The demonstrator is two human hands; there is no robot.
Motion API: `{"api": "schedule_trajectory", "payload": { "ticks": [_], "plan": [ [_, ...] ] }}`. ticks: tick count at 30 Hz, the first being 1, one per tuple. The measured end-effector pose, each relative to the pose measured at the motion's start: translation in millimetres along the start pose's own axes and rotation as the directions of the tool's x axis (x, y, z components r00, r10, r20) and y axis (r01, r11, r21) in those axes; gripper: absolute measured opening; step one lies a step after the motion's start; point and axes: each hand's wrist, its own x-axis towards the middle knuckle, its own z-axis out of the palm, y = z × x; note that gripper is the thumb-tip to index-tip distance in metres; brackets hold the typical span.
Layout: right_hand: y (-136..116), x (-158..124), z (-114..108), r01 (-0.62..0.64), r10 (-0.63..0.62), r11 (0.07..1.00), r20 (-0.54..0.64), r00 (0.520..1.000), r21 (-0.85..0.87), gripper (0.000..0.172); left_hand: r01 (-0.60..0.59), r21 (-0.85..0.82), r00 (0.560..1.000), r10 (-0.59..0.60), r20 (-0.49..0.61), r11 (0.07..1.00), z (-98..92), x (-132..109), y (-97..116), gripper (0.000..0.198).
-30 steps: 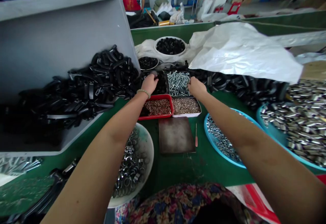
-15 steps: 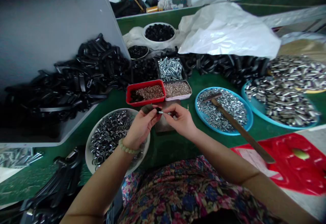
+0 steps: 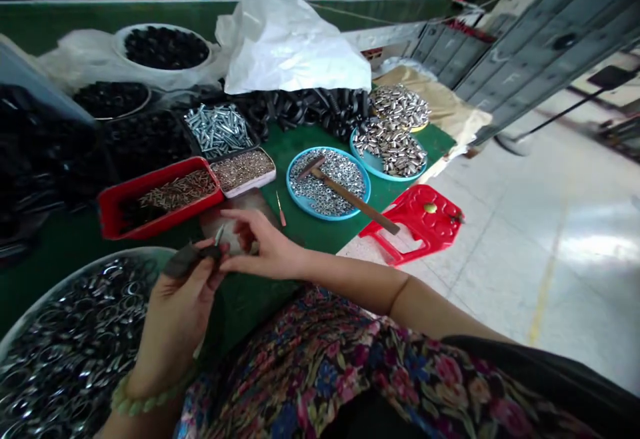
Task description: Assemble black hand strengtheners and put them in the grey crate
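Held: one black clip (image 3: 187,259) pinched in our left hand (image 3: 175,322), fingers closed, its screw (image 3: 219,235) tilting upward, our right hand (image 3: 265,246) just beside, fingers spread, empty.

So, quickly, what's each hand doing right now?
Left hand: closed, pinching a small black part with a thin metal pin in it.
Right hand: open, fingers spread beside that part, apparently holding nothing.

Pinched metal piece (image 3: 219,234) too small, bowl (image 3: 100,259) cut off
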Motion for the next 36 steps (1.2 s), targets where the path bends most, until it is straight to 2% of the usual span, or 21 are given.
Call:
{"api": "schedule_trajectory", "payload": {
  "ticks": [2, 4, 5, 7, 9, 11, 13, 15, 17, 18, 20, 21, 23, 27, 31, 34, 35, 36],
  "plan": [
    [0.6, -3.8, 3.2, -0.149, 0.136, 0.924, 0.062, 0.989, 0.353, 0.035, 0.109, -0.055, 0.993, -0.107, 0.048, 0.992, -4.6, -10.4, 1.3, 0.027],
    [2.9, -8.2, 10.1, -0.275, 0.224, 0.796, 0.160, 0.961, 0.540, 0.032, 0.177, -0.089, 0.980, -0.167, 0.106, 0.980, -6.6, -18.7, -2.8, 0.028],
    [4.6, -10.3, 14.4, -0.311, 0.276, 0.765, 0.149, 0.949, 0.564, 0.033, 0.162, -0.091, 0.983, -0.153, 0.101, 0.983, -7.5, -20.5, -6.6, 0.027],
    [7.6, -14.3, 22.9, -0.322, 0.361, 0.786, 0.030, 0.932, 0.528, 0.030, 0.043, -0.008, 0.998, -0.042, 0.047, 0.999, -11.3, -19.6, -15.1, 0.024],
    [8.4, -17.9, 29.0, -0.272, 0.316, 0.894, -0.069, 0.946, 0.355, 0.027, -0.150, 0.264, 0.988, 0.154, 0.005, 0.953, -18.9, -17.0, -20.9, 0.024],
    [6.4, -21.9, 31.2, -0.185, 0.187, 0.976, -0.013, 0.982, 0.118, 0.031, -0.266, 0.560, 0.960, 0.268, 0.081, 0.785, -29.8, -17.2, -20.6, 0.029],
    [4.1, -25.8, 29.5, -0.141, 0.142, 0.990, 0.087, 0.986, -0.007, 0.023, -0.314, 0.726, 0.949, 0.232, 0.215, 0.612, -46.2, -18.0, -12.5, 0.031],
    [4.6, -29.2, 24.4, -0.204, 0.201, 0.979, 0.085, 0.976, 0.025, 0.022, -0.337, 0.836, 0.940, 0.199, 0.276, 0.433, -70.7, -13.0, 2.5, 0.026],
    [8.7, -32.2, 17.5, -0.284, 0.282, 0.951, 0.037, 0.959, 0.122, 0.024, -0.298, 0.943, 0.934, 0.251, 0.256, 0.148, -100.4, 1.7, 19.3, 0.024],
    [11.5, -33.5, 14.3, -0.302, 0.302, 0.940, 0.021, 0.953, 0.161, 0.024, -0.240, 0.971, 0.928, 0.291, 0.233, -0.014, -114.7, 11.8, 26.2, 0.025],
    [17.2, -35.5, 9.9, -0.306, 0.309, 0.932, 0.013, 0.951, 0.196, 0.023, -0.183, 0.948, 0.932, 0.261, 0.251, -0.260, -137.0, 32.9, 33.9, 0.024],
    [19.5, -36.2, 9.3, -0.301, 0.305, 0.933, 0.009, 0.952, 0.199, 0.022, -0.180, 0.923, 0.938, 0.224, 0.265, -0.339, -143.6, 42.2, 34.6, 0.023],
    [22.7, -36.9, 11.0, -0.282, 0.289, 0.942, -0.013, 0.957, 0.184, 0.019, -0.202, 0.883, 0.942, 0.164, 0.294, -0.424, -147.9, 56.1, 31.5, 0.021],
    [24.4, -37.6, 18.1, -0.236, 0.238, 0.969, -0.020, 0.971, 0.076, 0.016, -0.209, 0.861, 0.937, 0.158, 0.312, -0.464, -140.0, 66.5, 24.1, 0.024],
    [20.4, -38.9, 17.7, -0.181, 0.183, 0.983, 0.065, 0.981, -0.033, 0.018, -0.168, 0.886, 0.930, 0.229, 0.289, -0.433, -139.1, 62.2, 28.6, 0.026],
    [15.2, -39.3, 13.9, -0.113, 0.119, 0.992, 0.138, 0.983, -0.054, 0.021, -0.101, 0.946, 0.930, 0.307, 0.200, -0.308, -137.1, 53.8, 34.6, 0.026],
    [13.4, -39.1, 13.0, -0.090, 0.097, 0.994, 0.152, 0.984, -0.055, 0.022, -0.085, 0.971, 0.935, 0.319, 0.155, -0.223, -133.1, 50.2, 35.7, 0.024],
    [11.6, -38.7, 12.6, -0.068, 0.076, 0.996, 0.166, 0.983, -0.051, 0.022, -0.078, 0.992, 0.943, 0.315, 0.106, -0.099, -126.7, 46.3, 35.9, 0.022]
  ]
}}
